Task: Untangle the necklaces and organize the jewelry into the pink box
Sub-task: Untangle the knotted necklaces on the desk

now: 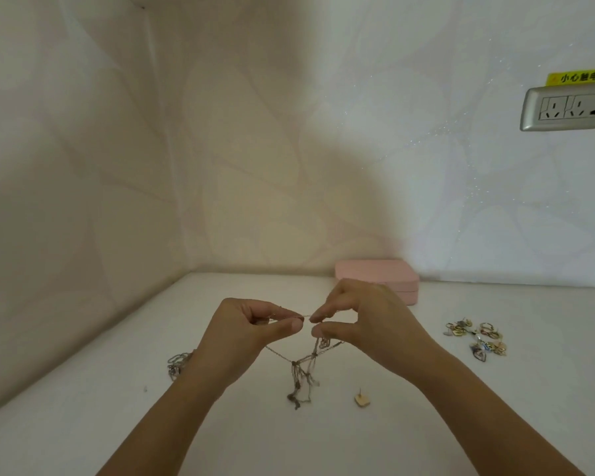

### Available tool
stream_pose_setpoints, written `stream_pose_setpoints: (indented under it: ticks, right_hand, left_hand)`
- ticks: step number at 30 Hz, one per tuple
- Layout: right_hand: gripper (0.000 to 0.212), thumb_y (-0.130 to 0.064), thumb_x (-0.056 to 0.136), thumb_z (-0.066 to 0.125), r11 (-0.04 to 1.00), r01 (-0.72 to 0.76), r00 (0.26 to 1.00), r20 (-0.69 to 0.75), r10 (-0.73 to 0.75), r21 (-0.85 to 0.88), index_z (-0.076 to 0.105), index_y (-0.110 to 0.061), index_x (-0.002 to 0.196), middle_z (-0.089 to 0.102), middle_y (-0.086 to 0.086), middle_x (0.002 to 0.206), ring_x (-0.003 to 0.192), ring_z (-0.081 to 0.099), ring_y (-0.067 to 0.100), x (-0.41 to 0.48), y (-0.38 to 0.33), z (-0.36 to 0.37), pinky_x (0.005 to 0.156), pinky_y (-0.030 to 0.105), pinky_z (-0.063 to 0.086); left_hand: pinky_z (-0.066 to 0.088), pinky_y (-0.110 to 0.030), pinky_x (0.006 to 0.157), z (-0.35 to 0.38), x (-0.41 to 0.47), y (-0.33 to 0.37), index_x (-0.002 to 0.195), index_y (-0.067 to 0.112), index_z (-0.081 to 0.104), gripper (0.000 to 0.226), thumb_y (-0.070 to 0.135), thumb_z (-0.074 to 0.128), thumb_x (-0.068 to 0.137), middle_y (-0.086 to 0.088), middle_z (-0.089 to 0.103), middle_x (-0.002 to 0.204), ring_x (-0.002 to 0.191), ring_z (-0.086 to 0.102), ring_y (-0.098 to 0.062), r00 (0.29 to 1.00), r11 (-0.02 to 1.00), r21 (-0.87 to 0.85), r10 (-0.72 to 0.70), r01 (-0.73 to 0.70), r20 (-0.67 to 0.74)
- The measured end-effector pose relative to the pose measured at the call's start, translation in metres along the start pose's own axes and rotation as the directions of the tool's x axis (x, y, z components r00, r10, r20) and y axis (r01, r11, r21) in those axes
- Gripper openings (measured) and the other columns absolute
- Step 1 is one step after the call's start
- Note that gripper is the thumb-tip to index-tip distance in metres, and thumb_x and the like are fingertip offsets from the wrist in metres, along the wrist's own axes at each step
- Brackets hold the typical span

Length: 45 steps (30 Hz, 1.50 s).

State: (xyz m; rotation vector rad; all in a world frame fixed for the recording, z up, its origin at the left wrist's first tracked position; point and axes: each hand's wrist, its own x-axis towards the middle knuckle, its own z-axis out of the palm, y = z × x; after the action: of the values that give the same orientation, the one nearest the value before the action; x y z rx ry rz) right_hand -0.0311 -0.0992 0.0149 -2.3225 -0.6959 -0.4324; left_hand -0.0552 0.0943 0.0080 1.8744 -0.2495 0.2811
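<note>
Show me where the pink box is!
In the head view, the pink box sits against the back wall, right of centre, just behind the right hand.

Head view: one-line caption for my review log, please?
Left hand and right hand pinch tangled necklaces; pink box sits closed behind, loose jewelry lies right.

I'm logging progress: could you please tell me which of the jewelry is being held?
The knotted necklaces, pinched between left hand and right hand; the chain pile, earrings and stud lie on the table.
</note>
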Motion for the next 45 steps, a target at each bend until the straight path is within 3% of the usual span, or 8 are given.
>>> stream_pose_setpoints:
  ticks: [4,10,14,17,26,32,42,45]
  right_hand:
    - [0.004,-0.031,0.08,0.074,0.985,-0.054,0.999,0.015,0.052,0.167,0.077,-0.031,0.084,0.066,-0.017,0.076,0.065,0.053,-0.011,0.001,0.001,-0.009,0.06,0.008,0.036]
    - [0.029,-0.033,0.093,0.058,0.917,-0.303,0.947,-0.031,0.321,0.26,0.069,-0.017,0.071,0.063,-0.008,0.063,0.044,0.046,-0.001,0.006,0.013,-0.013,0.048,0.011,0.034]
    - [0.047,-0.031,0.096,0.05,0.288,-0.342,0.89,0.21,0.404,0.895,0.047,-0.015,0.052,0.047,0.003,0.053,0.046,0.042,0.013,0.008,0.009,-0.016,0.05,0.021,0.039]
    - [0.05,-0.047,0.092,0.048,0.036,-0.418,0.864,0.385,0.324,0.908,0.055,-0.012,0.057,0.047,0.004,0.05,0.041,0.04,0.013,0.009,0.011,-0.018,0.045,0.021,0.037]
    - [0.028,-0.003,0.082,0.048,0.021,-0.556,0.81,0.536,0.236,0.831,0.07,0.0,0.099,0.058,0.006,0.062,0.028,0.027,0.002,0.007,0.036,-0.026,0.029,0.011,0.017]
    - [0.029,-0.024,0.083,0.053,0.25,-0.524,0.852,0.504,0.142,0.814,0.076,-0.014,0.1,0.06,0.003,0.062,0.031,0.025,0.002,0.008,0.039,-0.019,0.032,0.014,0.014]
    - [0.029,-0.011,0.098,0.043,0.343,-0.515,0.853,0.507,0.122,0.785,0.066,-0.013,0.115,0.064,0.004,0.075,0.036,0.023,0.004,0.009,0.037,-0.009,0.036,0.014,0.017]
    - [0.033,-0.011,0.1,0.038,0.38,-0.527,0.835,0.546,0.067,0.76,0.062,-0.016,0.121,0.062,0.005,0.071,0.035,0.023,0.004,0.008,0.037,-0.008,0.035,0.013,0.02]
  left_hand:
    - [0.027,-0.01,0.046,-0.001,-0.002,0.008,0.08,0.015,0.078,0.012,0.024,0.075,0.073,0.01,0.05,0.045,0.039,0.039,-0.002,0.998,0.997,-0.069,-0.043,0.041,-0.034]
    - [0.02,-0.018,0.045,-0.005,-0.001,0.003,0.081,0.021,0.079,0.016,0.033,0.071,0.074,0.004,0.027,0.045,0.049,0.015,-0.015,0.99,0.988,-0.15,-0.066,0.048,-0.121]
    - [0.019,-0.017,0.041,-0.002,0.002,-0.003,0.084,0.014,0.078,0.016,0.024,0.066,0.085,0.006,0.022,0.048,0.044,0.016,-0.01,0.989,0.962,-0.243,-0.14,0.125,-0.046]
    - [0.017,-0.017,0.041,0.0,0.002,-0.005,0.087,0.007,0.075,0.021,0.024,0.063,0.087,0.007,0.02,0.051,0.045,0.016,-0.009,0.98,0.938,-0.283,-0.197,0.2,0.039]
    - [0.013,-0.017,0.04,-0.002,0.008,-0.02,0.098,0.004,0.068,0.022,0.021,0.053,0.095,0.006,0.029,0.053,0.044,0.019,-0.006,0.915,0.856,-0.327,-0.394,0.401,0.089]
    - [0.032,-0.018,0.047,0.001,0.008,-0.029,0.08,0.006,0.073,0.022,0.016,0.057,0.093,-0.002,0.052,0.076,0.058,0.04,-0.011,0.886,0.868,-0.175,-0.46,0.464,0.063]
    - [0.04,-0.023,0.063,-0.002,0.018,-0.048,0.059,0.025,0.06,0.032,0.047,0.069,0.081,0.007,0.059,0.067,0.071,0.055,-0.013,0.91,0.686,0.63,-0.406,0.363,-0.083]
    - [0.041,-0.028,0.088,0.005,0.015,-0.052,0.099,0.029,0.06,0.037,0.053,0.073,0.073,0.008,0.055,0.105,0.111,0.051,-0.017,0.935,0.598,0.748,-0.344,0.288,-0.086]
